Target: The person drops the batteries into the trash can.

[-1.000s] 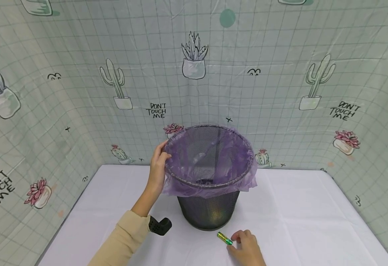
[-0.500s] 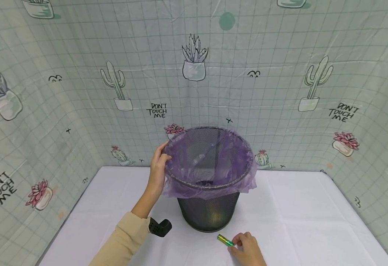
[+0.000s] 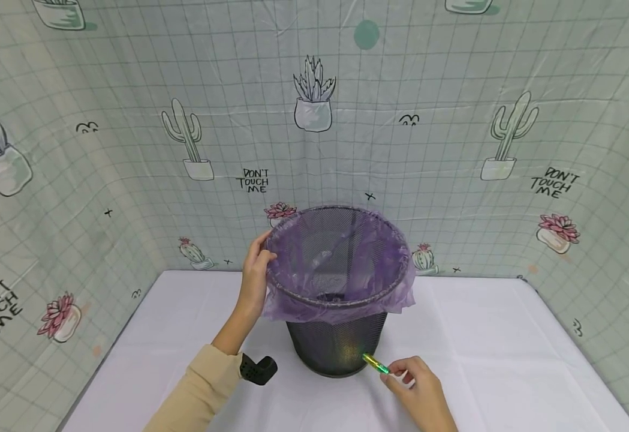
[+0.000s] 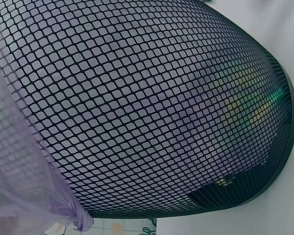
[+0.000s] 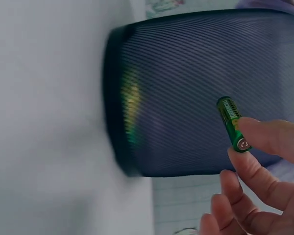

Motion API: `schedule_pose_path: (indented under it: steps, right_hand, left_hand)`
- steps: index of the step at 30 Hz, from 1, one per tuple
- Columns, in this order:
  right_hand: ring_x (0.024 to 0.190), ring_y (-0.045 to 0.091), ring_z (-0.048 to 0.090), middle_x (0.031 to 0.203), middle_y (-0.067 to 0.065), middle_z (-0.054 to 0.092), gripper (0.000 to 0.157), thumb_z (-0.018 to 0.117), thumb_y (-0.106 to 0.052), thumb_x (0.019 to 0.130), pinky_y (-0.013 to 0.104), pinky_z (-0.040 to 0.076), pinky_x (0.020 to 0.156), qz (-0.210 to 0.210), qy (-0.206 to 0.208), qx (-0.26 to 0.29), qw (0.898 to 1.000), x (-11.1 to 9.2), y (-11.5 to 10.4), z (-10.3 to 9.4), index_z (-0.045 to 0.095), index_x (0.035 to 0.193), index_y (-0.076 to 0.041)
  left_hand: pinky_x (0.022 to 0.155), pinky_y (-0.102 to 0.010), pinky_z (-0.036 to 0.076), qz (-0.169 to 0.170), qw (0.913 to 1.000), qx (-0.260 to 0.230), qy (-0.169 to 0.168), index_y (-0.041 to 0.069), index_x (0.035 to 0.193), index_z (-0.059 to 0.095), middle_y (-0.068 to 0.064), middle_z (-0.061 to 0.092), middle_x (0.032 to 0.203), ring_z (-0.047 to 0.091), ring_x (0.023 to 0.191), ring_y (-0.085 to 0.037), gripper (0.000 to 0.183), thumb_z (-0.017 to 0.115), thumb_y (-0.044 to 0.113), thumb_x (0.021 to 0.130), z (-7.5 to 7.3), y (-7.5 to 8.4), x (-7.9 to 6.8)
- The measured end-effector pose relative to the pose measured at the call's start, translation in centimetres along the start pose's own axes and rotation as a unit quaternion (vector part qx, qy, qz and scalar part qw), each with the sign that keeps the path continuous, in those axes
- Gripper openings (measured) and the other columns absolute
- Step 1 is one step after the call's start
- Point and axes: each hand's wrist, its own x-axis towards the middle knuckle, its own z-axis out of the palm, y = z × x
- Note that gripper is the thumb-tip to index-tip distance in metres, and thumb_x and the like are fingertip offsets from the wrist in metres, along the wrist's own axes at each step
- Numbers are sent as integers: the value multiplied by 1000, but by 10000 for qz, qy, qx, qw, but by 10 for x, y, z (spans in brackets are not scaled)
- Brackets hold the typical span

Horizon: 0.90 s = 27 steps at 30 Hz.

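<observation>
A green and gold battery (image 5: pixel 230 120) is pinched by one end between the thumb and forefinger of my right hand (image 3: pixel 418 387). In the head view it overlaps the lower right side of a black mesh waste bin (image 3: pixel 330 348). My left hand (image 3: pixel 255 270) grips the bin's left rim, thumb over the edge. Purple bin liner (image 3: pixel 341 313) lines the inside and folds down over the rim. The left wrist view is filled by the bin's mesh wall (image 4: pixel 127 107), with green and yellow things showing dimly through it near the base.
The bin stands upright on a white-covered table (image 3: pixel 481 342). Behind and on both sides hangs a grid-patterned cloth (image 3: pixel 357 150) with cactus drawings. A black strap piece (image 3: pixel 259 370) is at the left sleeve's cuff.
My right hand has taken hold of the battery and lifted it off the table, moving up and slightly right. The left hand keeps its grip on the rim.
</observation>
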Motion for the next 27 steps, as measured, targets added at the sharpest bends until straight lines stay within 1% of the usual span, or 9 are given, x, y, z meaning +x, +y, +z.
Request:
schedule_pose_path:
  steps: [2, 4, 7, 9, 14, 17, 21, 27]
  right_hand:
    - [70, 3, 45, 82, -6, 56, 12, 74, -15, 74, 20, 41, 60, -353, 394, -31, 9986, 1, -6, -8, 65, 81, -13]
    - [70, 3, 45, 82, -7, 56, 12, 75, -14, 73, 20, 42, 59, -593, 679, -74, 9959, 2, -12, -17, 65, 80, -15]
    - [72, 1, 45, 84, -9, 56, 13, 75, -13, 74, 20, 43, 61, -776, 927, -68, 9926, 4, -22, -31, 65, 81, -17]
    - [74, 0, 45, 87, -9, 57, 12, 74, -13, 76, 20, 43, 63, -876, 1002, -74, 9911, 6, -27, -41, 66, 83, -17]
    - [78, -1, 44, 92, -8, 57, 13, 73, -8, 76, 13, 39, 67, -1502, 1262, -65, 9806, 10, -36, -60, 66, 85, -15]
    - [79, -2, 43, 93, -7, 57, 14, 72, -5, 76, 11, 37, 68, -1755, 1325, -73, 9755, 13, -41, -68, 66, 86, -14]
    - [80, -2, 43, 93, -8, 57, 16, 72, -5, 76, 11, 36, 69, -1869, 1352, -56, 9730, 18, -52, -78, 66, 87, -15]
    - [80, -1, 44, 93, -8, 57, 19, 73, -3, 75, 12, 36, 71, -2142, 1422, 54, 9664, 28, -69, -93, 65, 88, -14]
  left_hand:
    - [111, -47, 22, 1, 10000, 42, -2, 11, 142, 35, -5, 27, 151, 26, 138, -23, 55, 38, 16, 87, 0, 0, 0]
    - [110, -47, 22, -14, 10000, 93, 5, 12, 142, 35, -5, 27, 151, 26, 138, -23, 55, 37, 15, 88, 0, 0, 0]
    - [110, -47, 22, -45, 9999, 132, 4, 13, 142, 35, -4, 27, 151, 27, 137, -23, 55, 37, 16, 88, -2, 1, 0]
    - [109, -46, 23, -65, 9999, 119, 14, 13, 142, 35, -4, 28, 151, 28, 136, -23, 54, 37, 15, 88, -2, 2, -1]
    - [108, -44, 24, -60, 10000, 24, -4, 11, 142, 35, -5, 29, 150, 30, 134, -23, 55, 37, 14, 87, -1, 2, -1]
    - [109, -44, 23, -68, 10000, 29, 8, 12, 143, 34, -5, 28, 151, 29, 135, -22, 55, 37, 15, 87, -1, 2, -1]
    - [111, -45, 21, -29, 10000, 54, 18, 11, 143, 33, -5, 25, 152, 25, 138, -22, 56, 37, 15, 88, -1, 2, -1]
    - [111, -45, 21, -26, 10000, 9, -34, 9, 143, 33, -6, 26, 152, 26, 137, -22, 57, 37, 15, 87, 1, 2, 0]
